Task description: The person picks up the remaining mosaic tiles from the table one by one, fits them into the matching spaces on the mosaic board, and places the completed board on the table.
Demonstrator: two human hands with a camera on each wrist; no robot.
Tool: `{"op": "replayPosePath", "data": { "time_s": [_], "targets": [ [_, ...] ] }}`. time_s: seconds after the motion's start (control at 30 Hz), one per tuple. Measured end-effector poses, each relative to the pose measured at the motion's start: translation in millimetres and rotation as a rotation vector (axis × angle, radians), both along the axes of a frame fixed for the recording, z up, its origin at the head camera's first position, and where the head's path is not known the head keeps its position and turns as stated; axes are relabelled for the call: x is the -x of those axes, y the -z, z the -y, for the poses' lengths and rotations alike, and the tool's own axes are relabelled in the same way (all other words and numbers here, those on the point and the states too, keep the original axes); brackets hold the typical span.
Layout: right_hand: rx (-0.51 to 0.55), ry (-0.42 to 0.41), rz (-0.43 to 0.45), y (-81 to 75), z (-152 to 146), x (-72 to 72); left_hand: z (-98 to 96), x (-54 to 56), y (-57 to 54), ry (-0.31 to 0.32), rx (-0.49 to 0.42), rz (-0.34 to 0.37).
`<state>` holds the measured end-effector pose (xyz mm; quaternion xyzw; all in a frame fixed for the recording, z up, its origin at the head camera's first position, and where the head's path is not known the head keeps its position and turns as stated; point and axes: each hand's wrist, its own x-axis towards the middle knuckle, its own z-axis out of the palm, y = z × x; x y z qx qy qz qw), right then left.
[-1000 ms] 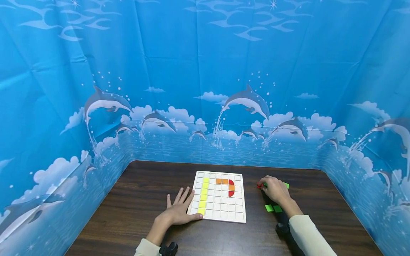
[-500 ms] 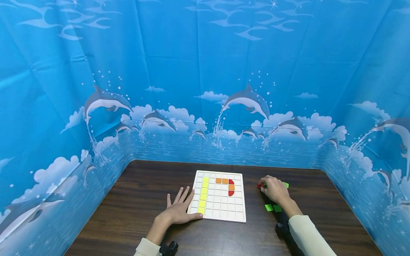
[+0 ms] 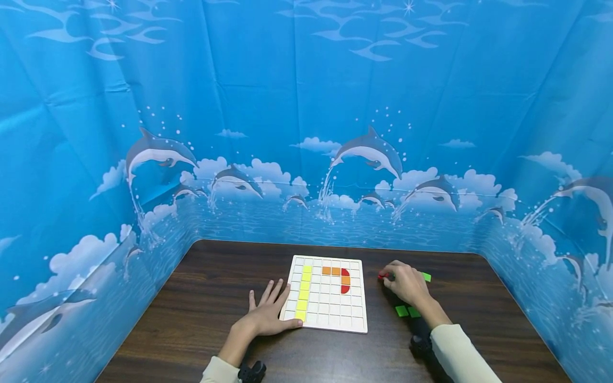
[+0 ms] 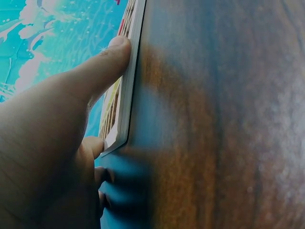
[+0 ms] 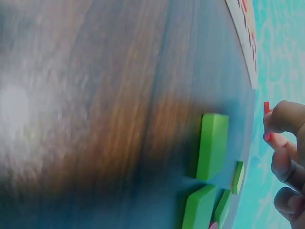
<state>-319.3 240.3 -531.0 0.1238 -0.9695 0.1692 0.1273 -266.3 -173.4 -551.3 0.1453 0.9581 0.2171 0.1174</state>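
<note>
My left hand is spread with straight fingers at the left edge of a white grid board. Its thumb rests on the near left corner, as the left wrist view also shows. On the board are a column of yellow tiles, a few orange tiles and rounded red pieces. To the board's right, my right hand pinches a small red piece between thumb and fingertip. Most of that piece is hidden behind the fingers.
Green tiles lie on the dark wood table below the right hand, and another green tile lies beyond it. In the right wrist view, a pink bit shows beside the green tiles. A blue dolphin curtain surrounds the table's back and sides.
My right hand has shifted slightly left, towards the board, with the red piece in its fingers. My left hand and the board have stayed in place.
</note>
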Motion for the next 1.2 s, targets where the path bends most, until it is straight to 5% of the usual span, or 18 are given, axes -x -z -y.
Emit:
{"op": "replayPosePath", "data": {
  "time_s": [0.2, 0.37, 0.67, 1.2],
  "targets": [
    [0.008, -0.023, -0.025, -4.5, 9.2, -4.0, 2.9, 7.9, 13.8, -0.01, 0.012, -0.012],
    [0.009, -0.038, -0.045, -6.5, 16.6, -7.3, 2.5, 2.1, 6.0, 0.006, -0.008, -0.004],
    [0.0, -0.066, -0.088, -12.5, 28.9, -11.9, 3.9, 9.8, 17.2, -0.004, 0.005, -0.02],
    [0.031, -0.214, -0.16, -28.5, 63.8, -22.0, 2.2, 6.8, 11.5, -0.002, -0.002, -0.019]
  ]
}}
